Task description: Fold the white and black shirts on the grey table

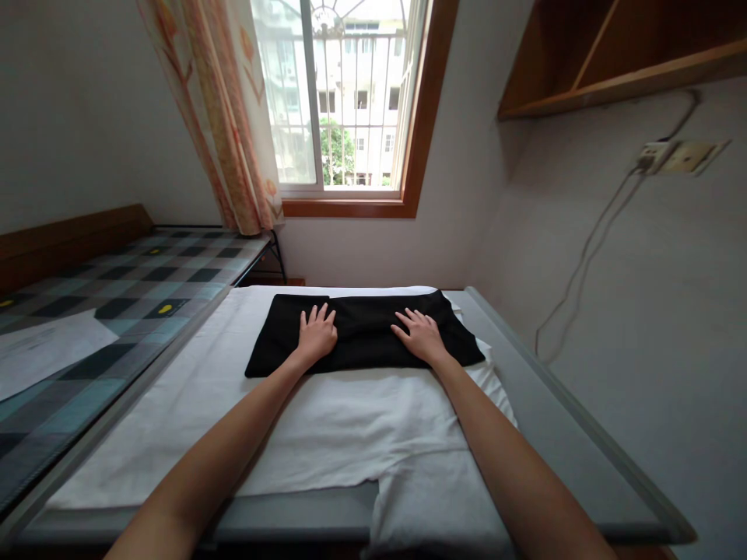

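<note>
A folded black garment (367, 333) lies flat across the far part of a spread white T-shirt (344, 435). My left hand (317, 333) rests palm down on the garment's left half, fingers spread. On its right half lies my right hand (419, 334), also flat with the fingers apart. Neither hand grips anything. The shirt's near sleeve (437, 505) hangs over the front edge of the grey table (292, 517). My forearms cover parts of the white shirt.
At the left stands a bed with a checked mattress (192, 268) and a sheet of paper (52, 346) on it. A cable (569, 292) hangs from the socket (657, 158) on the right wall. A wooden shelf (630, 78) juts out above. A curtain (227, 117) hangs beside the window.
</note>
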Tool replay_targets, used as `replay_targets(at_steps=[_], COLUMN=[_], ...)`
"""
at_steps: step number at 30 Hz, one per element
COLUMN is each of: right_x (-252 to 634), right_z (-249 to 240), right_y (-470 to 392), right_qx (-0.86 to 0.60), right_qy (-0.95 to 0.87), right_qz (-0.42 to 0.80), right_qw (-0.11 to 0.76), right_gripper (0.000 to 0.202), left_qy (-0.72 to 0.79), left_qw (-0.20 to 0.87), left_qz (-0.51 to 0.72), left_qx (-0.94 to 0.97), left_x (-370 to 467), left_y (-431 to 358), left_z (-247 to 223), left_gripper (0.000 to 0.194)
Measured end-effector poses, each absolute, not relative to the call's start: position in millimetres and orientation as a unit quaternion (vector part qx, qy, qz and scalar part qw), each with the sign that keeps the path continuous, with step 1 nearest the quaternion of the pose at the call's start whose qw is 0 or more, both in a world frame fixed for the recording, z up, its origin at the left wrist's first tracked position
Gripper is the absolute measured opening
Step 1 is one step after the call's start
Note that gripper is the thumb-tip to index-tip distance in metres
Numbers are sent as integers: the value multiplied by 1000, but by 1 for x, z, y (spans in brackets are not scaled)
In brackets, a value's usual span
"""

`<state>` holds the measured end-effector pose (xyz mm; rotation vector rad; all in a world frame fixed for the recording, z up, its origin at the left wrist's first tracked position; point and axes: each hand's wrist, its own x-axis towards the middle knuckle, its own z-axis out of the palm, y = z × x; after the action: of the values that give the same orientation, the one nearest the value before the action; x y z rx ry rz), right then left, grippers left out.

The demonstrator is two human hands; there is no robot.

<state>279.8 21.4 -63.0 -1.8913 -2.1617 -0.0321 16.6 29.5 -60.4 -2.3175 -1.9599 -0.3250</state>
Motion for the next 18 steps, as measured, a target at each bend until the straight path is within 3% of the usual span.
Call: replay_targets(at_steps=[18], right_x=[279], right_z=[-62], right_y=[21], right_qx=[-653], right_qy=[-745], right_qz=[-11], right_qw=[133], right_gripper=[53], left_qy=[-642], left_qw=[63], left_qz=[-117], left_qx=[-755], left_x=[17], left_y=[28], left_z=[-58], left_gripper=[50])
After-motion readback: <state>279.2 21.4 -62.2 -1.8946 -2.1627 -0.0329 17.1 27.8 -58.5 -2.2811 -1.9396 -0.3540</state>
